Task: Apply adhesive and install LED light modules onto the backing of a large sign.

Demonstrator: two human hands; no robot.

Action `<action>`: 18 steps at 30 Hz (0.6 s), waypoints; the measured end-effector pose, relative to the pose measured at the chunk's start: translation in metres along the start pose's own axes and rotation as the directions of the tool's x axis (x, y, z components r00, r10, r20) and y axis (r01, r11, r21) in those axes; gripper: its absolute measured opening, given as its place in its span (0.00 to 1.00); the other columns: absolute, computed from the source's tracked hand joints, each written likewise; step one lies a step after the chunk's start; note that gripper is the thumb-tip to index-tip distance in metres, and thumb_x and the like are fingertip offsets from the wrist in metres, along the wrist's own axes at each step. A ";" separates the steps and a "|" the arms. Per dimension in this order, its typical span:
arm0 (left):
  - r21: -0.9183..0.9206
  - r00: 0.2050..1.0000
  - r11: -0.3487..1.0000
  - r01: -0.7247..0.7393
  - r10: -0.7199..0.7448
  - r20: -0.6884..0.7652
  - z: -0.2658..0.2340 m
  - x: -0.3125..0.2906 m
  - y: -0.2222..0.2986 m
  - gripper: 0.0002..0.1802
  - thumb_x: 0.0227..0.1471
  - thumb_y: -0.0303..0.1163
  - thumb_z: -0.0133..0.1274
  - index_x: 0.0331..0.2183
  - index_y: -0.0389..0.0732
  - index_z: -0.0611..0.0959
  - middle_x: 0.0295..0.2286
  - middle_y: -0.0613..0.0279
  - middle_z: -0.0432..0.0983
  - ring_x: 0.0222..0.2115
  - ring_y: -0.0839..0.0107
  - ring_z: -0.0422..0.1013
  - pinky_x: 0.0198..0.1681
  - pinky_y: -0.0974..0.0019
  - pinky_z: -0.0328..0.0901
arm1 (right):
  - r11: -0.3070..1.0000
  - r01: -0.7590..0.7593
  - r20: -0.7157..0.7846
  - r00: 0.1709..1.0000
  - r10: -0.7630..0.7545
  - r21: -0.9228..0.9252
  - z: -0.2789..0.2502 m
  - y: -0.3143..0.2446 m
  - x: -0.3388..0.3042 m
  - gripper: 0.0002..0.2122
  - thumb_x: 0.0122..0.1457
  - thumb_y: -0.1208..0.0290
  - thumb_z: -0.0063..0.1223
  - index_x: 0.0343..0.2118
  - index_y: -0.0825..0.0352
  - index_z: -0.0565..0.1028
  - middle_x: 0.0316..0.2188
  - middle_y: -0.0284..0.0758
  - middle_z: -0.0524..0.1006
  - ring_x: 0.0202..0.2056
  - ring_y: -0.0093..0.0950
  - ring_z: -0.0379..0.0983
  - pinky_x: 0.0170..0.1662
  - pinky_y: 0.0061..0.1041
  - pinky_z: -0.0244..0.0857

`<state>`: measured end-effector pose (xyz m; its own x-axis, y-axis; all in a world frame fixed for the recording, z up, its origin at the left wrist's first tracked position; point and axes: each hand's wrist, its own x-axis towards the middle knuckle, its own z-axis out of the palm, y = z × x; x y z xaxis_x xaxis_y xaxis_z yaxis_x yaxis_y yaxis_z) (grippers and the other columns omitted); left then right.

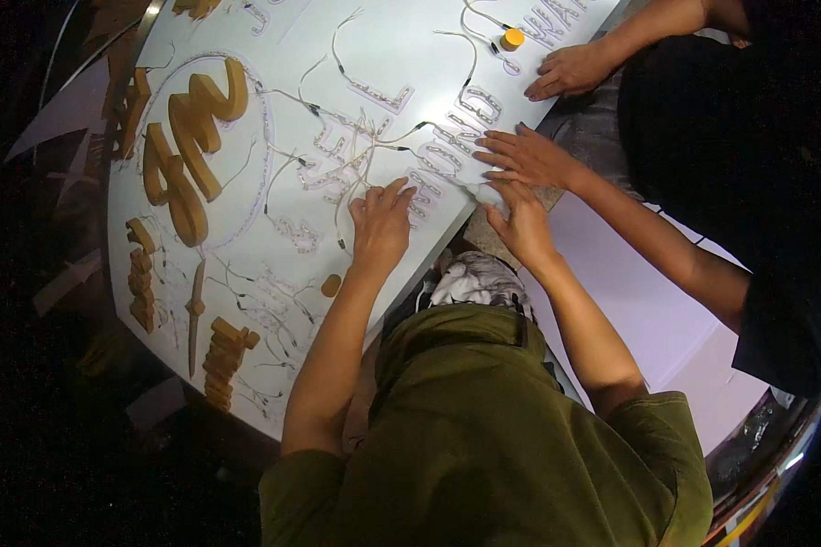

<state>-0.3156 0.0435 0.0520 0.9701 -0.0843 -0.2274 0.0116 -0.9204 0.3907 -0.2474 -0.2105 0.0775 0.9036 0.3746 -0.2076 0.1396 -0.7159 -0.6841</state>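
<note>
My left hand (380, 228) rests on the white table with its fingers apart, the fingertips beside a row of white letter-shaped plates (440, 157) lined with small light modules. In my right hand (523, 226), near the table edge, is a small white squeeze bottle (486, 193); its tip points left toward that row, and the fingers partly hide it. A co-worker's hand (527, 159) lies flat over the row's right side, just above my right hand. The co-worker's other hand (561, 71) rests on the table edge farther up.
Thin wires run from more letter-shaped light plates (333, 155) across the white table (319, 46). Gold letter shells (188, 137) stand at the left, some inside a round plate. A yellow-capped round piece (512, 39) sits at the upper right. Pale boards (620, 273) lie right of the table.
</note>
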 end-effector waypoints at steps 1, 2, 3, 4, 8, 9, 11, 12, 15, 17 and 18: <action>-0.001 1.000 1.000 0.002 -0.002 0.000 0.000 0.000 0.000 0.28 0.49 0.24 0.59 0.54 0.44 0.81 0.60 0.67 0.68 0.54 0.60 0.64 0.57 0.47 0.54 | 1.000 0.001 0.002 1.000 -0.001 -0.001 0.001 0.000 0.000 0.18 0.57 0.72 0.63 0.50 0.69 0.78 0.50 0.47 0.78 0.51 0.48 0.75 0.54 0.41 0.69; -0.011 1.000 1.000 0.003 -0.003 0.000 0.000 0.000 0.000 0.28 0.49 0.24 0.59 0.54 0.44 0.81 0.60 0.67 0.68 0.54 0.60 0.64 0.57 0.47 0.54 | 1.000 -0.010 0.003 1.000 0.010 0.000 0.001 -0.001 0.000 0.17 0.57 0.72 0.63 0.50 0.69 0.78 0.49 0.47 0.78 0.51 0.48 0.75 0.54 0.41 0.69; -0.021 1.000 1.000 0.005 -0.005 0.001 0.000 0.000 0.000 0.28 0.49 0.24 0.59 0.54 0.44 0.81 0.60 0.67 0.68 0.55 0.59 0.64 0.57 0.46 0.54 | 1.000 -0.020 0.004 1.000 0.020 0.001 0.002 -0.002 0.000 0.17 0.57 0.72 0.63 0.50 0.69 0.78 0.49 0.47 0.79 0.51 0.48 0.75 0.54 0.41 0.69; -0.022 1.000 1.000 0.006 -0.006 0.000 0.000 0.000 -0.001 0.28 0.49 0.24 0.59 0.54 0.44 0.81 0.60 0.67 0.68 0.55 0.59 0.64 0.57 0.46 0.54 | 1.000 -0.019 0.006 1.000 0.019 0.000 0.002 -0.002 0.001 0.17 0.57 0.72 0.63 0.50 0.69 0.78 0.49 0.47 0.79 0.51 0.48 0.75 0.54 0.41 0.69; -0.001 1.000 1.000 0.004 -0.004 -0.004 0.003 -0.001 -0.002 0.28 0.49 0.24 0.58 0.54 0.44 0.81 0.60 0.67 0.68 0.54 0.59 0.64 0.57 0.46 0.54 | 1.000 -0.016 0.029 0.999 0.017 -0.018 0.002 -0.003 0.002 0.17 0.57 0.72 0.63 0.50 0.68 0.79 0.48 0.47 0.79 0.50 0.47 0.76 0.53 0.41 0.69; 0.010 1.000 1.000 0.001 -0.001 -0.013 0.003 0.000 -0.002 0.28 0.49 0.24 0.58 0.54 0.44 0.81 0.60 0.67 0.69 0.54 0.59 0.64 0.57 0.46 0.54 | 0.999 -0.016 0.037 0.999 0.017 -0.035 0.002 -0.002 0.003 0.17 0.57 0.72 0.63 0.50 0.68 0.79 0.48 0.47 0.79 0.50 0.47 0.76 0.53 0.42 0.69; -0.008 1.000 1.000 0.000 0.000 -0.017 0.003 0.000 -0.002 0.27 0.49 0.24 0.58 0.54 0.44 0.81 0.60 0.67 0.69 0.54 0.59 0.64 0.57 0.47 0.54 | 0.999 -0.024 0.036 0.999 0.025 -0.031 0.001 -0.004 0.003 0.17 0.57 0.72 0.63 0.50 0.68 0.79 0.48 0.47 0.79 0.50 0.48 0.76 0.53 0.42 0.69; -0.024 1.000 1.000 0.000 0.000 -0.021 0.003 0.000 -0.002 0.27 0.49 0.24 0.57 0.54 0.44 0.82 0.59 0.66 0.70 0.54 0.59 0.65 0.57 0.47 0.54 | 0.999 -0.031 0.036 0.999 0.032 -0.024 0.001 -0.005 0.004 0.16 0.57 0.72 0.62 0.49 0.68 0.79 0.47 0.47 0.79 0.50 0.48 0.76 0.53 0.42 0.69; -0.034 0.999 0.999 -0.005 0.003 -0.045 0.003 -0.001 -0.002 0.27 0.49 0.24 0.57 0.53 0.44 0.82 0.59 0.66 0.70 0.54 0.59 0.65 0.58 0.47 0.53 | 0.999 -0.037 0.049 0.998 0.037 -0.015 0.001 -0.005 0.005 0.16 0.57 0.72 0.63 0.49 0.68 0.79 0.47 0.48 0.79 0.49 0.48 0.76 0.52 0.42 0.70; -0.039 0.999 0.999 -0.006 0.004 -0.046 0.003 -0.001 -0.003 0.27 0.49 0.24 0.57 0.53 0.44 0.82 0.59 0.66 0.70 0.54 0.59 0.65 0.58 0.47 0.53 | 0.999 -0.028 0.049 0.998 0.030 -0.028 0.002 -0.005 0.006 0.16 0.57 0.72 0.63 0.49 0.68 0.79 0.47 0.48 0.79 0.49 0.48 0.76 0.52 0.42 0.70; -0.045 0.999 0.999 -0.008 0.006 -0.048 0.003 -0.001 -0.003 0.27 0.50 0.24 0.57 0.53 0.44 0.82 0.59 0.66 0.70 0.54 0.59 0.65 0.58 0.47 0.53 | 0.999 -0.020 0.049 0.999 0.022 -0.042 0.002 -0.005 0.006 0.16 0.57 0.72 0.63 0.49 0.69 0.79 0.47 0.48 0.79 0.49 0.49 0.76 0.51 0.42 0.70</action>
<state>-0.3175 0.0450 0.0486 0.9808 -0.0710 -0.1818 0.0148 -0.9016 0.4322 -0.2435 -0.2038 0.0781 0.8856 0.3870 -0.2567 0.1381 -0.7472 -0.6502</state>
